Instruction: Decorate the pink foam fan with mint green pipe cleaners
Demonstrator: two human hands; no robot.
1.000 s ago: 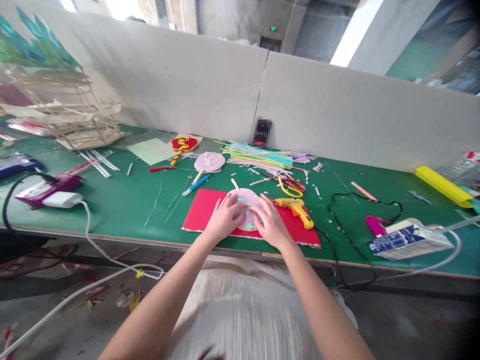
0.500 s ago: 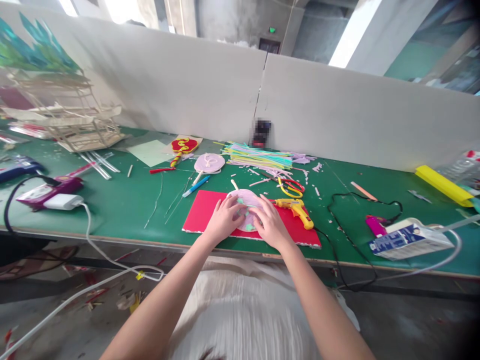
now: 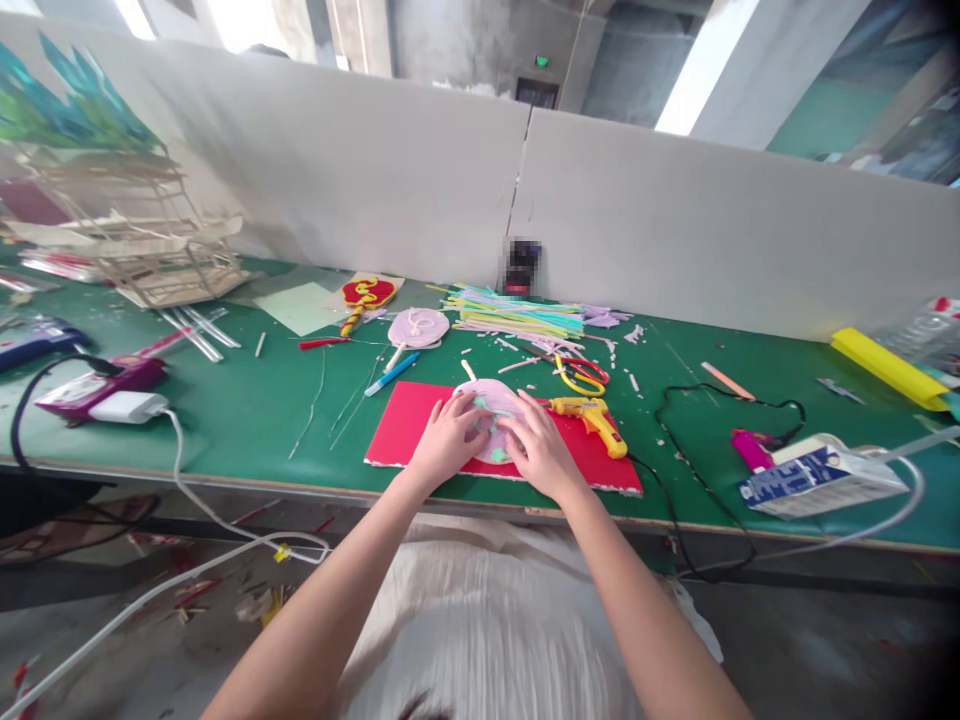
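A round lilac fan-shaped piece (image 3: 495,392) with mint-green bits on its face lies on a red board (image 3: 397,420), its short pale stick (image 3: 469,369) pointing away from me. My left hand (image 3: 450,437) rests on the left side of the lilac piece, fingers spread and bent over it. On its right side lies my right hand (image 3: 541,450), fingers likewise apart. Both hands press on the surface without gripping it, and they cover part of the green pattern. A yellow glue gun (image 3: 592,418) lies on the board just right of my right hand.
Yellow-and-red scissors (image 3: 581,375), a bundle of coloured strips (image 3: 517,313), a second lilac disc (image 3: 418,327), a red-and-yellow fan (image 3: 367,292) and a blue pen (image 3: 392,373) lie beyond the board. At right is a carton (image 3: 821,478); at left, a purple power strip (image 3: 105,385).
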